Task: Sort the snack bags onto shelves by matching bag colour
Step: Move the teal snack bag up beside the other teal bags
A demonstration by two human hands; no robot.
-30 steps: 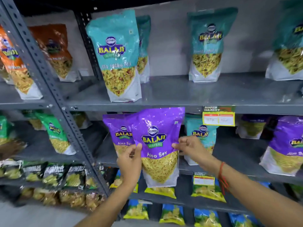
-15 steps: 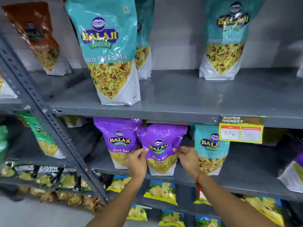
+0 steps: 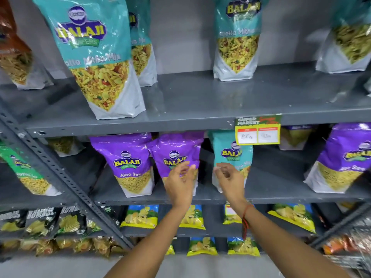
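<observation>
Two purple snack bags stand upright side by side on the middle shelf [image 3: 271,194]: one [image 3: 128,163] on the left, one [image 3: 176,155] just right of it. My left hand [image 3: 179,181] hovers in front of the right purple bag with loosely curled fingers, holding nothing. My right hand [image 3: 228,178] is in front of a teal bag [image 3: 230,155] on the same shelf, fingers loosely bent, also holding nothing. Another purple bag [image 3: 345,157] stands at the far right of this shelf.
Several teal bags [image 3: 94,55] stand on the upper shelf [image 3: 200,101]. A yellow price tag [image 3: 258,130] hangs from that shelf's edge. A slotted steel upright [image 3: 60,177] runs diagonally at the left. Green, orange, black and blue-yellow packets fill neighbouring shelves.
Both hands carried the purple bag in and set it beside the other purple bag. They have let go and drawn slightly back, the right one shifting toward the teal bag.
</observation>
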